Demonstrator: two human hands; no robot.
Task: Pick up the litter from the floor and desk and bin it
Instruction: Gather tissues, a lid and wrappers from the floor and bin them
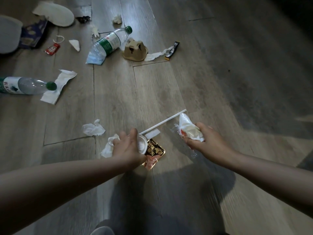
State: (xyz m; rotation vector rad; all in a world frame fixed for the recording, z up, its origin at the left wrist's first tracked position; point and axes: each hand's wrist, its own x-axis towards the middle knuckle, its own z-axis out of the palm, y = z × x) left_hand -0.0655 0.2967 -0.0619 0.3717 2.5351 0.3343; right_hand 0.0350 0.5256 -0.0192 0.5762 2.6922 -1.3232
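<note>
Plainly, the straw (pixel 162 122) lay on the floor (pixel 169 82) slanting away rightward, its near end beside my left hand (pixel 127 148), which held a white cup (pixel 142 145); my right hand (pixel 210 141) gripped crumpled wrappers (pixel 188 129).

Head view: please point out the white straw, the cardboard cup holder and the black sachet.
white straw (pixel 163 121), head view, middle of its length.
cardboard cup holder (pixel 135 55), head view, its near side.
black sachet (pixel 172 50), head view, centre of the pack.

Probably a home: wood-plank floor (pixel 152 85) strewn with litter.
</note>
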